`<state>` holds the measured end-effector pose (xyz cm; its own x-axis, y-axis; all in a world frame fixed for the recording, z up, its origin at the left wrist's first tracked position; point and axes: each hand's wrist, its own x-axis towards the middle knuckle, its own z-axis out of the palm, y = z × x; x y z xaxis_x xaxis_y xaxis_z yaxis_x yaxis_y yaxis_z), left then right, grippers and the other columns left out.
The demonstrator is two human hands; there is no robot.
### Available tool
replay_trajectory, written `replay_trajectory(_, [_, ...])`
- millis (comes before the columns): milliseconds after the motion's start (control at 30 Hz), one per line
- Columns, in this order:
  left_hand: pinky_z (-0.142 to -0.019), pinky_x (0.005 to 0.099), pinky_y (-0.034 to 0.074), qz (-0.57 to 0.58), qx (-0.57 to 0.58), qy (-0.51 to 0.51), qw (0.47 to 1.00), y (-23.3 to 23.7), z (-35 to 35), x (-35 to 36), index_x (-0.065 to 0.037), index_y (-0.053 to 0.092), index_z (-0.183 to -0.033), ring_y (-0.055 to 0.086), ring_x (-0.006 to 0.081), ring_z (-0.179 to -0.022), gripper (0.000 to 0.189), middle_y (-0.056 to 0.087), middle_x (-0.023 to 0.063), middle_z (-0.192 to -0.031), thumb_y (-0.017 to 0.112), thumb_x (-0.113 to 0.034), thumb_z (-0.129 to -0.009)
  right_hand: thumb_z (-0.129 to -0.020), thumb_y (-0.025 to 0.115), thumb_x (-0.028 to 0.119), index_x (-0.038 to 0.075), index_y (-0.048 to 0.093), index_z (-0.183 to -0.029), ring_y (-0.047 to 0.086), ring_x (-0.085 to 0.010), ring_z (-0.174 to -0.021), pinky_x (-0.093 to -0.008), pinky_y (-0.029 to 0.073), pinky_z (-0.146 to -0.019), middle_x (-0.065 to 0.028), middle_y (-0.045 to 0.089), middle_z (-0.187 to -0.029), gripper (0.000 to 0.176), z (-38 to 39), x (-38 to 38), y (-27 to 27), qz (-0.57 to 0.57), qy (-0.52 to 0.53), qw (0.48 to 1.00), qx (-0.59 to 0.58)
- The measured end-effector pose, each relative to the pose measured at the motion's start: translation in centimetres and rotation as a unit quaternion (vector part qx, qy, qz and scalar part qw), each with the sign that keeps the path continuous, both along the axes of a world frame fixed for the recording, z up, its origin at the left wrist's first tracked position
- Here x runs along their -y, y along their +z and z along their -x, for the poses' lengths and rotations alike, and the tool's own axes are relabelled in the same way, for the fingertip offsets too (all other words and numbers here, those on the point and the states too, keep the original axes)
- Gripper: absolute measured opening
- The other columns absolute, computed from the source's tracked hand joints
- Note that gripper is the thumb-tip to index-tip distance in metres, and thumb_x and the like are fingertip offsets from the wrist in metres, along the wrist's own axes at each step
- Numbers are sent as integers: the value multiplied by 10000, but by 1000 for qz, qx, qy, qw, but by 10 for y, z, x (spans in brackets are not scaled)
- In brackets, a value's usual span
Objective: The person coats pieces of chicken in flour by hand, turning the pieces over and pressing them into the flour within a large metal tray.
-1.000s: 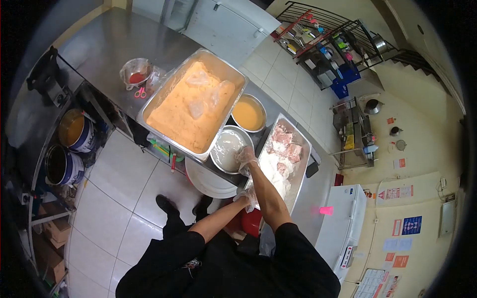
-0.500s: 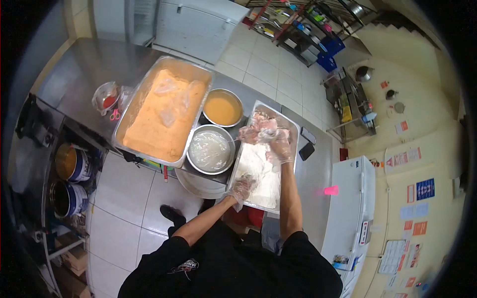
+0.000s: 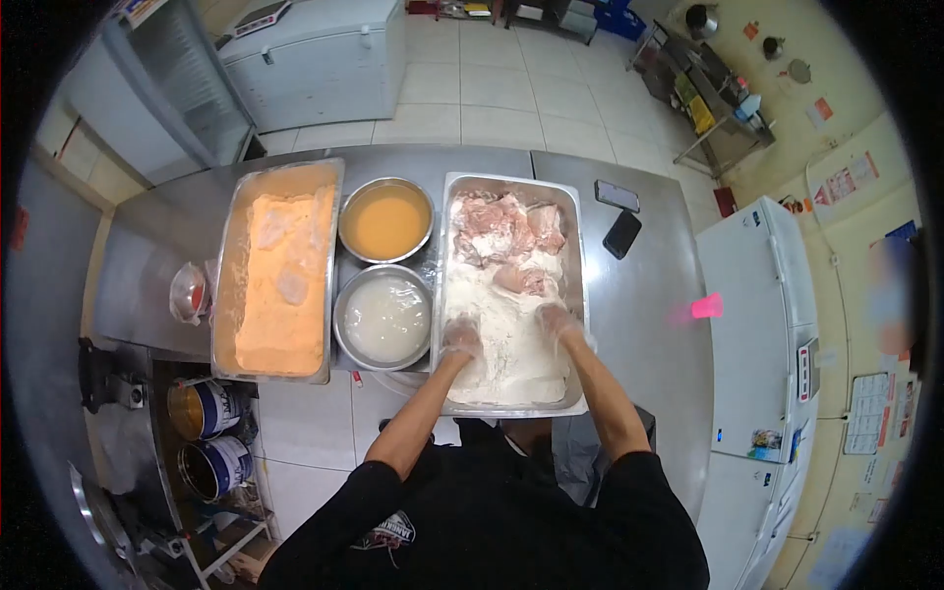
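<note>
Steel table (image 3: 654,305); meat (image 3: 492,224) in far half of tray (image 3: 579,246); left hand (image 3: 460,337), right hand (image 3: 558,323) at flour (image 3: 516,364), fingers' spread and hold I can't tell; hard scoop could fling flour onto black phone (image 3: 622,235).

White is recorded for the powder (image 3: 516,379), pink dusted with white for the meat (image 3: 546,231), orange for the dry mix (image 3: 280,344), amber for one liquid (image 3: 386,223), milky white for another liquid (image 3: 388,329), silver-grey for the desk (image 3: 649,324), black for the shirt (image 3: 531,506), and pale with darker grid lines for the floor tiles (image 3: 497,84).
</note>
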<state>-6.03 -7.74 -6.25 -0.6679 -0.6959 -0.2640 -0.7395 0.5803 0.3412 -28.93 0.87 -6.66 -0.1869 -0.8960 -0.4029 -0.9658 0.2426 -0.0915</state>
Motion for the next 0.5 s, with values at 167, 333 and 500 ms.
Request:
replay_trajectory(167, [-630,294,362,-142,-106,-148,973,-83,-47,-38,-70,494,-662,474,239,-641,173,499,96,-669,397,-213,-650,-679,352,107,51,461,-853,457,-190,-778,-258,347,-687,-77,499,-813,213,-32,-70,2,-37,98,994,-4])
replay_trajectory(333, [-616,267,341,-339,-118,13,933,-35,-51,-44,-61,465,-674,441,168,-672,200,467,49,-676,374,-238,-691,-650,396,59,49,460,-851,475,-179,-719,-263,355,-643,-64,500,-813,211,-56,-93,10,-179,232,956,29])
replay_trajectory(500, [-613,256,332,-477,-165,357,786,-29,-39,-51,-48,459,-774,406,140,-721,275,439,26,-750,308,-271,-720,-630,408,62,51,469,-804,465,-175,-667,-274,350,-596,-68,496,-762,185,-77,-80,3,-164,213,962,53])
